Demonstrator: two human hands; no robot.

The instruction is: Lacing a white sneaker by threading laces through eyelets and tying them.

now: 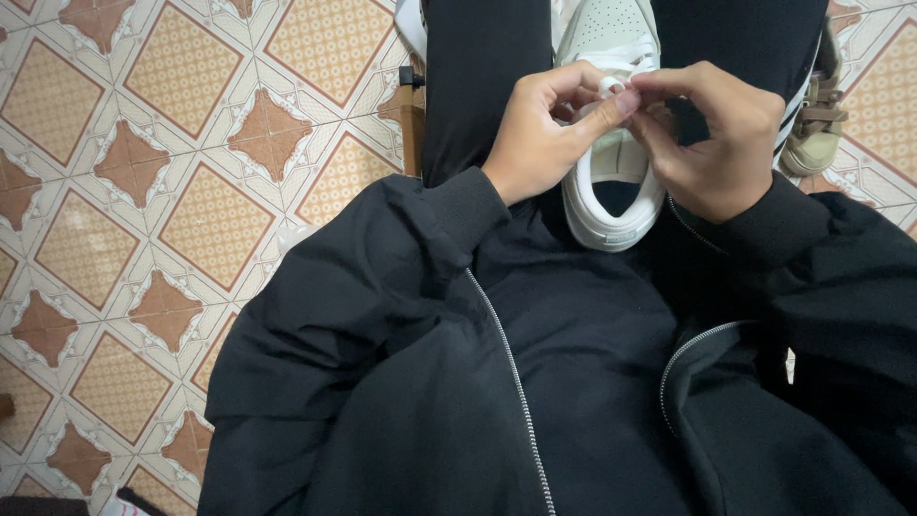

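A white sneaker (611,38) lies on my lap between my black-trousered legs, heel toward me and toe pointing away. My left hand (544,134) pinches a white shoelace (611,86) over the tongue of the shoe. My right hand (716,134) meets it from the other side, fingers curled on the same lace. Both hands touch each other above the shoe's opening. Black jacket sleeves cover my wrists.
A beige shoe (817,124) with straps stands on the floor to the right of my leg. The floor (172,191) is patterned orange and white tile. A chair edge (411,115) shows left of my thigh. My zipped black jacket (535,382) fills the foreground.
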